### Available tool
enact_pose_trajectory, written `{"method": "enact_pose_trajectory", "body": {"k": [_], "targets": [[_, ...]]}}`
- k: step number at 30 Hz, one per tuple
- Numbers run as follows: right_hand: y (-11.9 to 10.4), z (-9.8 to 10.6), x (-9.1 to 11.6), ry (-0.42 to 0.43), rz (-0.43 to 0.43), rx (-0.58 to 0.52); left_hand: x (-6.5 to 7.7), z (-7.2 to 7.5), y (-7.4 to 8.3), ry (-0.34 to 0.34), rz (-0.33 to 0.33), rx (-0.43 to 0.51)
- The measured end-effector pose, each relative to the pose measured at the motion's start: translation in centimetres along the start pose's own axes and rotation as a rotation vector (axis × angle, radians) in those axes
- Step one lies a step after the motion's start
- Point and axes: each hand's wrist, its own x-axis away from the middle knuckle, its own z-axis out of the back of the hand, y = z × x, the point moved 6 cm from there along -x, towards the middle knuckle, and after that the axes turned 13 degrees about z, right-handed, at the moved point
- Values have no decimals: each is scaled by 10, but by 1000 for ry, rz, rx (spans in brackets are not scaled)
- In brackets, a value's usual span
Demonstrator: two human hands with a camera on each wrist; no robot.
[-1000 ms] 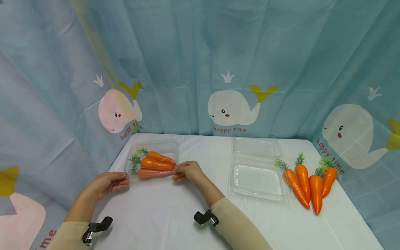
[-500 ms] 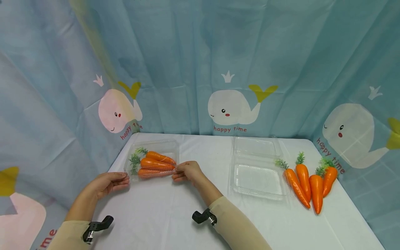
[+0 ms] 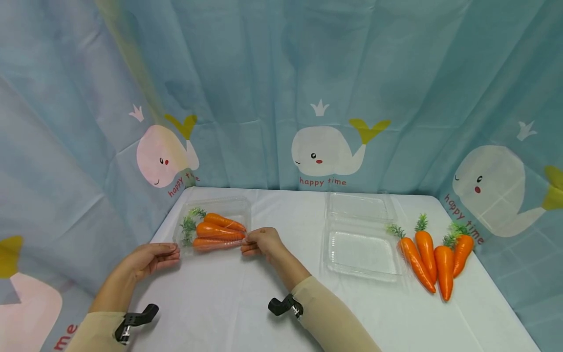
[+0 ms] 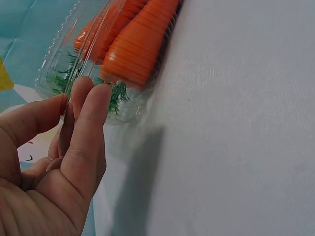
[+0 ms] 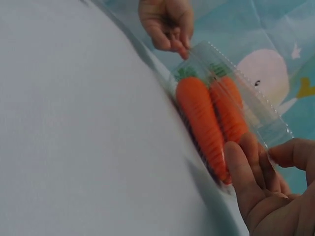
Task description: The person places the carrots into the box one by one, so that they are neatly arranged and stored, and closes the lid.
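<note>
Orange carrots (image 5: 199,113) in clear container (image 5: 253,104), right grip (image 5: 275,196) pinching near end, left grip (image 5: 168,24) far end

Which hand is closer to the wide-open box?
Right. The right hand is left of the wide-open box; the left hand is farther left. Both pinch the carrot box.

Blue whale-print curtain (image 3: 246,73) on three sides; white tabletop (image 3: 290,215)

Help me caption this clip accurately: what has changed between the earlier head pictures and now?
Very little: the right sleeve edged slightly leftward, and the whole view drifted a touch. Nothing was taken hold of or let go. The left hand and right hand still pinch the clear box holding three carrots; the open box and four loose carrots stayed put.
</note>
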Motion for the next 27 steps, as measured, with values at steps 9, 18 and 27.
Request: {"method": "enact_pose_trajectory", "body": {"k": [9,18,27], "targets": [[-4,2,7,-47,15,84,4,1,-2,-35,8,-23],[-22,8,18,-11,101,265,15,3,8,70,-154,-354],[-47,18,32,-65,242,469,36,2,27,383,-340,-475]]}}
